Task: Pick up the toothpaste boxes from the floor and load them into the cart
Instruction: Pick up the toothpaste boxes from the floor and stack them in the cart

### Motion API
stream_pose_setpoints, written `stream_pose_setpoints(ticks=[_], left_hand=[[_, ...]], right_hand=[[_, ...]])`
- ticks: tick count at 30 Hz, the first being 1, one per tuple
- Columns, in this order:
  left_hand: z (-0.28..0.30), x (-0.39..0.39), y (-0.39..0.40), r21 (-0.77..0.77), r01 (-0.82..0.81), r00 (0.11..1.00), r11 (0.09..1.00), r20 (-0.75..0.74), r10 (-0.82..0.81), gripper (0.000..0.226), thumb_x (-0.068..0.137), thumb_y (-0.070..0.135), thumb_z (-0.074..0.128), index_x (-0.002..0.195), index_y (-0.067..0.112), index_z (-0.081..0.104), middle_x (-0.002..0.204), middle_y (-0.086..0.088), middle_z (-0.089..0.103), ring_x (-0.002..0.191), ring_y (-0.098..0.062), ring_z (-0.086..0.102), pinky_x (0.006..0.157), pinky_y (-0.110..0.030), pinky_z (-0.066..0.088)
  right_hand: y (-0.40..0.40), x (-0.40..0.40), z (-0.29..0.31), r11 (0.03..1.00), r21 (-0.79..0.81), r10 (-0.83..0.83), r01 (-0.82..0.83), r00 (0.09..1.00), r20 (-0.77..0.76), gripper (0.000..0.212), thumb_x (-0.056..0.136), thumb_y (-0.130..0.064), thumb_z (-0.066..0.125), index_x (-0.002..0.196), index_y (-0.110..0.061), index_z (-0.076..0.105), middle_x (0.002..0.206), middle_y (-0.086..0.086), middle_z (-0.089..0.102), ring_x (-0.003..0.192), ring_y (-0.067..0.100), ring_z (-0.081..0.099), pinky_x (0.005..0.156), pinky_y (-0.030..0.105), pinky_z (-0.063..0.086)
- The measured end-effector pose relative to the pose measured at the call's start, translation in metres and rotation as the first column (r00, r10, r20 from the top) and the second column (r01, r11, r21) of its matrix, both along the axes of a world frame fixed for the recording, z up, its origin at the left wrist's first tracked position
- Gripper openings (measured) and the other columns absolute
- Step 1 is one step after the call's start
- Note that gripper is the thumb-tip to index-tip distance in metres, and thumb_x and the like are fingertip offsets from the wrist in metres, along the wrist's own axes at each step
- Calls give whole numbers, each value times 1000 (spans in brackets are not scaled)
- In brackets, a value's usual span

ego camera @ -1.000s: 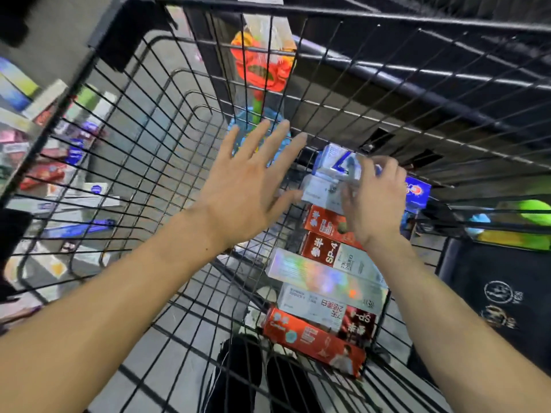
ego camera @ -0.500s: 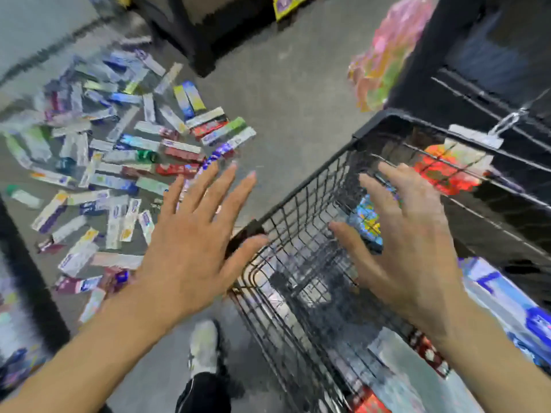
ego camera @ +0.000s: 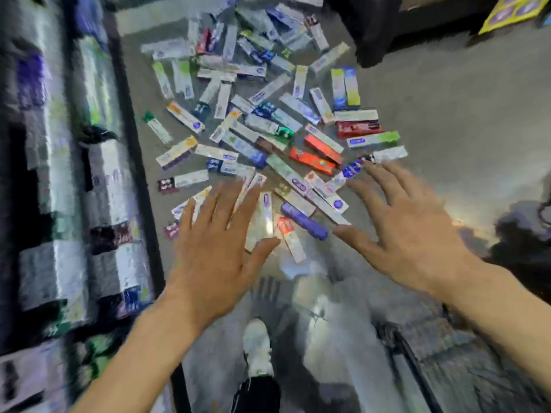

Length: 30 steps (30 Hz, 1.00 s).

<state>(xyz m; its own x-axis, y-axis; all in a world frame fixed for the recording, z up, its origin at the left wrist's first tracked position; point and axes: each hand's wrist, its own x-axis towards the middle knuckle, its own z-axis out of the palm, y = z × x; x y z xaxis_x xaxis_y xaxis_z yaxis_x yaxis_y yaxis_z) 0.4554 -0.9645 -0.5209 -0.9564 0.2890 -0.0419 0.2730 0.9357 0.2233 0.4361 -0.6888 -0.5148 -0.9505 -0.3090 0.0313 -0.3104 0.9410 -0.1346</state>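
Several toothpaste boxes (ego camera: 268, 123) lie scattered in a heap on the grey floor, white, red, green and blue among them. My left hand (ego camera: 214, 251) hovers flat over the near edge of the heap, fingers spread and holding nothing. My right hand (ego camera: 408, 231) is also spread and empty, just right of a purple box (ego camera: 304, 223). Two red boxes (ego camera: 313, 160) lie beyond my fingertips. The cart's black wire corner (ego camera: 399, 344) shows blurred at the lower right.
Store shelves (ego camera: 74, 180) stocked with boxes run along the left side. A dark fixture (ego camera: 387, 28) stands at the back right. My shoe (ego camera: 256, 347) is on the floor below the heap. Bare grey floor (ego camera: 462, 123) lies right of the boxes.
The view has swung from inside the cart to the floor heap. Both hands left the cart empty and now reach over the scattered boxes.
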Motion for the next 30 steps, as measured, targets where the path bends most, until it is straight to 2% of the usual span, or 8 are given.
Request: stream_pose_setpoints(ticks=[5, 10, 12, 15, 19, 22, 27, 30], left_hand=[[-56, 2, -89, -20, -182, 982, 983, 46, 183, 71, 97, 61, 43, 153, 19, 36, 156, -11, 42, 145, -34, 37, 113, -61, 32], [-117, 36, -121, -62, -277, 945, 959, 162, 283, 76, 94, 62, 34, 153, 14, 38, 157, -11, 40, 146, -34, 34, 110, -63, 34], [-153, 45, -127, -42, -298, 937, 954, 178, 300, 76, 94, 60, 34, 152, 12, 40, 158, -11, 39, 147, -32, 34, 109, -63, 34], [-231, 46, -136, -18, -355, 916, 935, 193, 352, 75, 90, 55, 33, 149, 9, 45, 155, -14, 43, 142, -36, 41, 107, -63, 37], [-365, 47, -152, -100, -392, 891, 915, 208, 404, 79, 92, 66, 27, 154, 17, 36, 159, -10, 38, 141, -34, 41, 108, -55, 35], [-451, 40, -163, -100, -425, 885, 900, 161, 436, 80, 92, 66, 32, 152, 13, 38, 155, -15, 42, 134, -39, 47, 104, -56, 37], [-548, 30, -175, -102, -420, 899, 902, 89, 429, 74, 96, 62, 31, 149, 12, 43, 145, -20, 51, 123, -41, 53, 100, -52, 40], [-584, 26, -186, -99, -390, 915, 916, 68, 397, 75, 96, 64, 32, 149, 13, 42, 138, -18, 56, 115, -40, 57, 95, -49, 43]], right_hand=[[-87, -28, -73, 997, -62, 59, -53, 993, 98, 79, 93, -67, 36, 139, -5, 54, 144, 26, 49, 136, 46, 42, 112, 56, 37], [-147, -21, -150, 982, -130, 164, -137, 958, 233, 81, 92, -67, 37, 144, -6, 49, 146, 24, 47, 136, 44, 42, 111, 55, 36], [-161, -21, -186, 972, -161, 204, -169, 951, 233, 80, 92, -67, 38, 145, -7, 48, 149, 22, 46, 138, 44, 41, 113, 55, 36], [-180, -29, -255, 970, -151, 223, -188, 937, 270, 86, 88, -71, 30, 149, -10, 44, 155, 19, 39, 144, 41, 34, 117, 53, 31], [-199, -38, -365, 955, -146, 285, -259, 936, 208, 85, 87, -69, 35, 142, -5, 50, 147, 23, 47, 136, 43, 43, 112, 52, 36], [-210, -44, -443, 935, -163, 339, -316, 931, 137, 80, 89, -64, 42, 137, -2, 53, 137, 25, 54, 127, 43, 50, 106, 50, 40], [-221, -59, -542, 910, -168, 388, -379, 921, 24, 74, 92, -61, 44, 131, 0, 55, 130, 22, 59, 121, 39, 55, 103, 47, 43], [-226, -66, -572, 911, -158, 392, -380, 919, 50, 79, 91, -63, 40, 132, 2, 55, 131, 24, 59, 121, 40, 55, 104, 46, 43]])
